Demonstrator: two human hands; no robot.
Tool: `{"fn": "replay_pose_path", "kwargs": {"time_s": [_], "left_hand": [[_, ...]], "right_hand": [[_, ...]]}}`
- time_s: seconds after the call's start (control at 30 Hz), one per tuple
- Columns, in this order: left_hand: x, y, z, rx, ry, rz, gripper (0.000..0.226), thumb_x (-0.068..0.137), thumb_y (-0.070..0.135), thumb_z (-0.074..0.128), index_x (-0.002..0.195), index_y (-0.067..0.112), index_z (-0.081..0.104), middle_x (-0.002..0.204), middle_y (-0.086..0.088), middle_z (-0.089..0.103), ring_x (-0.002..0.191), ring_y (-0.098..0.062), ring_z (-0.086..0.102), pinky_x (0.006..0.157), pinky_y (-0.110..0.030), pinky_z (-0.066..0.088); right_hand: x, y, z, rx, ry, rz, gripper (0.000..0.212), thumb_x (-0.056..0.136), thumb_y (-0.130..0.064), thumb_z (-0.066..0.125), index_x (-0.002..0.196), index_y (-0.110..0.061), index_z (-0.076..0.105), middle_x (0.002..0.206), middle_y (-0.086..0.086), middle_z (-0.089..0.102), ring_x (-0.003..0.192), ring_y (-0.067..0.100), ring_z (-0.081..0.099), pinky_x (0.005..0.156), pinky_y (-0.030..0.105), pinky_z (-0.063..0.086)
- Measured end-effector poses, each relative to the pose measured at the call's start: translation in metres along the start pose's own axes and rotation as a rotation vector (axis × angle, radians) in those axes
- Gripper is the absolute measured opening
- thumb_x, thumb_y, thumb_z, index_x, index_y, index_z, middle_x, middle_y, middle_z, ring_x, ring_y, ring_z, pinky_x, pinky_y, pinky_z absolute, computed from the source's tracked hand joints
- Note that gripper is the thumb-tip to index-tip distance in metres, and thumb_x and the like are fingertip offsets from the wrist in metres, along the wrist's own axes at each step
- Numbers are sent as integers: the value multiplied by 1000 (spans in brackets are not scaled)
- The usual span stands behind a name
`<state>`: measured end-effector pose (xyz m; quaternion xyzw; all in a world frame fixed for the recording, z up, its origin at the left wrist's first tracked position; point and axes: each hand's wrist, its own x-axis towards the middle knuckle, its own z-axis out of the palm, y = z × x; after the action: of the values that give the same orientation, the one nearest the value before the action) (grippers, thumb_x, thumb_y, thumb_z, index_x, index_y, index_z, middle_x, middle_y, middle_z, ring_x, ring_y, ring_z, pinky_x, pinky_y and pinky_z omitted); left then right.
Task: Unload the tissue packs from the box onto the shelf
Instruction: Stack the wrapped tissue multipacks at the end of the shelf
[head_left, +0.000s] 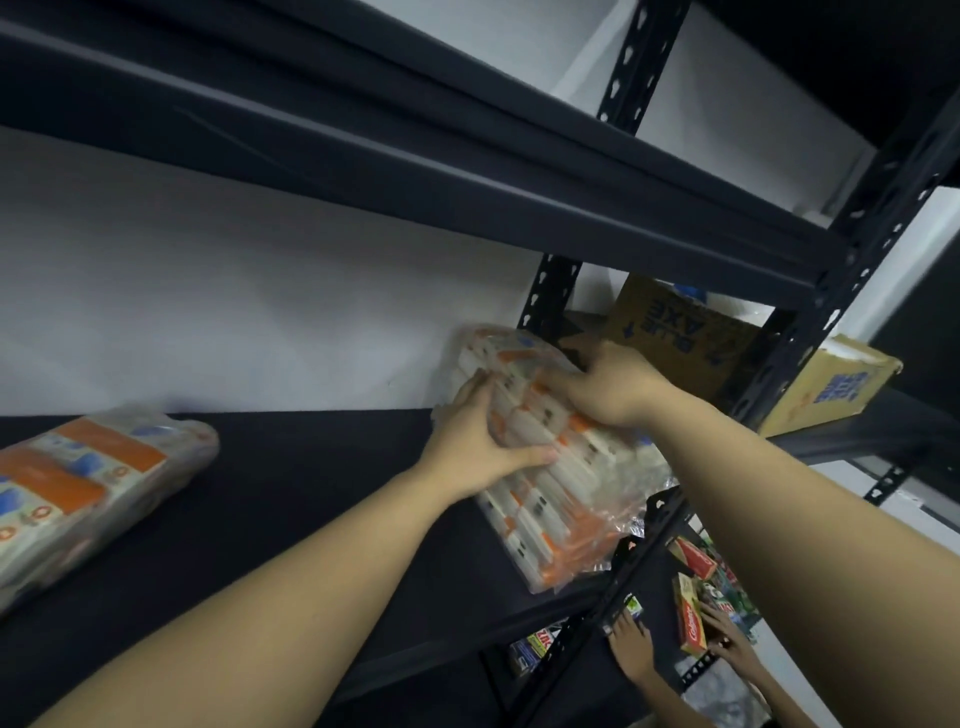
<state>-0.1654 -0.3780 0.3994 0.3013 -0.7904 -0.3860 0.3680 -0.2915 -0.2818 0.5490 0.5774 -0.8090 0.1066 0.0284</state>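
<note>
Both hands held the tissue pack (545, 457) at the shelf's (322, 499) right end, left hand (478, 447) fingers curled round it, right hand (608, 387) fingers gripping its top; best seated by sliding it back from the edge.

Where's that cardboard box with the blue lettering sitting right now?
In the head view, the cardboard box sits at the right end of the shelf, just beyond the right hand and the tissue pack both hands hold.

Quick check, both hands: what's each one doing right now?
Left hand: grips the near side of the tissue pack on the shelf.
Right hand: fingers curled over the same pack's far top edge.
</note>
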Motion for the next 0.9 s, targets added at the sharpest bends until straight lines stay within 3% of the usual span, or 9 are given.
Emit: {"fn": "replay_pose_path", "kwargs": {"time_s": [0.23, 0.53, 0.7, 0.83, 0.9], "left_hand": [[-11, 5, 3, -25, -25, -44, 143, 55, 75, 87, 167, 24, 12, 174, 7, 12, 158, -14, 16, 128, -40, 21], [-10, 6, 5, -26, -43, -61, 142, 57, 75, 87, 166, 29, 9, 174, 11, 9, 157, -11, 16, 126, -35, 19], [-10, 11, 3, 3, -43, -52, 139, 59, 73, 87, 166, 28, 10, 174, 10, 10, 158, -11, 16, 128, -39, 21], [-15, 14, -4, 17, -50, -51, 138, 57, 79, 85, 165, 32, 14, 174, 9, 14, 157, -13, 20, 127, -43, 26], [-19, 15, -11, 24, -29, -45, 137, 53, 87, 81, 164, 35, 21, 172, 9, 21, 155, -13, 28, 125, -44, 32]], "right_hand": [[31, 15, 19, 75, -56, 160, 90, 84, -73, 63, 151, -15, 48, 143, 10, 58, 110, 26, 60, 86, 31, 44], [29, 11, 22, 114, -32, 123, 79, 90, -66, 63, 148, -12, 52, 134, 10, 62, 92, 18, 55, 83, 30, 44], [25, 8, 17, 51, -54, 106, 74, 95, -66, 56, 146, -13, 54, 138, 11, 63, 98, 22, 57, 83, 30, 43], [19, 6, 14, 4, -39, 73, 72, 96, -66, 54, 147, -15, 54, 141, 12, 62, 119, 31, 62, 85, 31, 43], [13, 1, 12, 7, -12, 50, 66, 96, -62, 55, 144, -18, 57, 135, 11, 66, 114, 31, 64, 85, 32, 48]]}}
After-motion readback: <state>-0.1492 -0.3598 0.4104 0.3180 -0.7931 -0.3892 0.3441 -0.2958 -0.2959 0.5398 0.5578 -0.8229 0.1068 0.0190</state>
